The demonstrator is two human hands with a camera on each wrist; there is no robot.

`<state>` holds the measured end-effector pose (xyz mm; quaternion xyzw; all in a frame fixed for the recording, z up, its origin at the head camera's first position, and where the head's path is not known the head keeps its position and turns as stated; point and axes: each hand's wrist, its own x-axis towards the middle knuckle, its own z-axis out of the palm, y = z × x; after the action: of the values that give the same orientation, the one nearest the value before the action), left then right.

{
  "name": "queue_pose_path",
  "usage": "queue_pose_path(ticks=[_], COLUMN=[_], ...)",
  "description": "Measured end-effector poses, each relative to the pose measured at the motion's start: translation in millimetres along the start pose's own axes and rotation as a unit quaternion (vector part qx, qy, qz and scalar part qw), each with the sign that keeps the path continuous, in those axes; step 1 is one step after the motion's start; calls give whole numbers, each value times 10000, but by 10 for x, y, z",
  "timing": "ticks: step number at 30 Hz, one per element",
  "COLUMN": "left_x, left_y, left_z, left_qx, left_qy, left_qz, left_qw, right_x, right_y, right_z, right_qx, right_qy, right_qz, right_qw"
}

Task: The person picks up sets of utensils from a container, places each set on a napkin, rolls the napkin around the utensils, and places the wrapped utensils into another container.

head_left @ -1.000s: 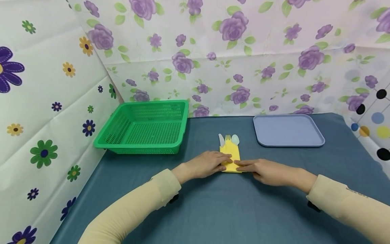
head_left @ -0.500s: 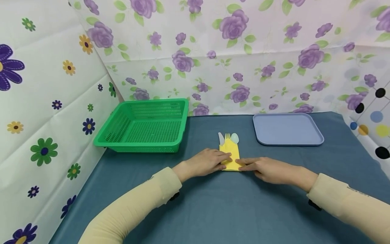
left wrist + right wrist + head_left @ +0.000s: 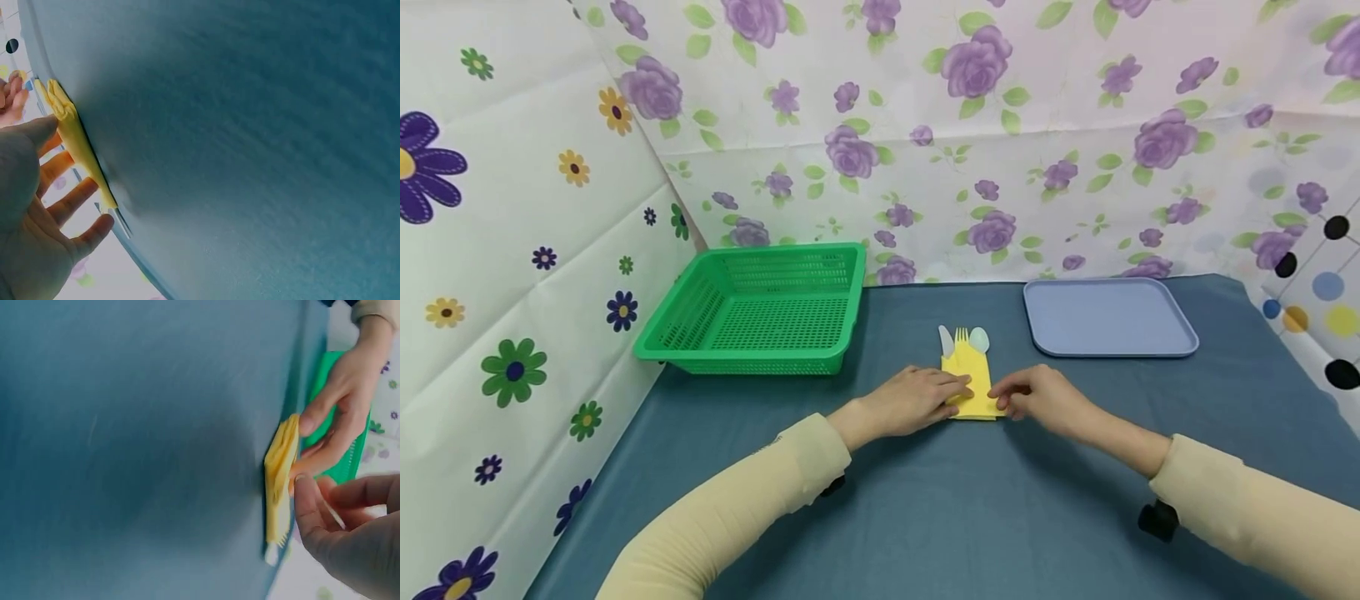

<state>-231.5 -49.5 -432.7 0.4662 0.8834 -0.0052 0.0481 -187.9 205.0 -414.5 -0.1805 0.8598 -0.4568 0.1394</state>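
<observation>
A yellow folded napkin (image 3: pixel 972 371) lies on the table, wrapped round the lower parts of a knife (image 3: pixel 946 342), a fork (image 3: pixel 961 336) and a pale spoon (image 3: pixel 979 340); only their top ends stick out at the far side. My left hand (image 3: pixel 913 402) rests on the napkin's left part with fingers spread; in the left wrist view its fingertips lie along the napkin (image 3: pixel 84 153). At the lower right edge, my right hand (image 3: pixel 1047 400) is raised slightly, fingers loosely bent. The right wrist view has its thumb and fingertips right beside the napkin (image 3: pixel 281 459), with nothing visibly held.
A green slotted basket (image 3: pixel 745 367) stands at the back left of the blue-covered table (image 3: pixel 955 517). Toward the back right lies a light blue tray (image 3: pixel 1108 321). Flowered sheets (image 3: pixel 925 108) hang behind and to the left.
My right hand, earlier pressing with straight fingers on the napkin's right edge, has lifted and bent its fingers. My left hand and the napkin stay in place.
</observation>
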Motion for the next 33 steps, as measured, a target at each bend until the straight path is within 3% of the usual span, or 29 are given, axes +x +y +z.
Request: queue_pose_path(ticks=[4, 10, 13, 16, 21, 33], left_x=[-3, 11, 31, 47, 30, -9], left_y=[36, 102, 141, 178, 217, 251], left_z=[16, 71, 84, 89, 90, 166], left_qx=[-30, -417, -617, -747, -946, -1763], left_qy=[48, 317, 570, 795, 830, 1023], left_qz=[-93, -376, -567, -698, -821, -1122], left_qw=[9999, 9979, 9948, 9916, 9887, 9726], right_x=[24, 35, 52, 73, 119, 238], right_y=[-9, -19, -38, -44, -19, 63], right_z=[40, 79, 100, 152, 238, 322], right_qx=[1330, 1581, 1378, 795, -194, -692], right_qy=[92, 180, 279, 409, 637, 988], right_qz=[787, 1190, 1237, 1111, 833, 491], right_qw=[9879, 9801, 9823, 9898, 9943, 9915])
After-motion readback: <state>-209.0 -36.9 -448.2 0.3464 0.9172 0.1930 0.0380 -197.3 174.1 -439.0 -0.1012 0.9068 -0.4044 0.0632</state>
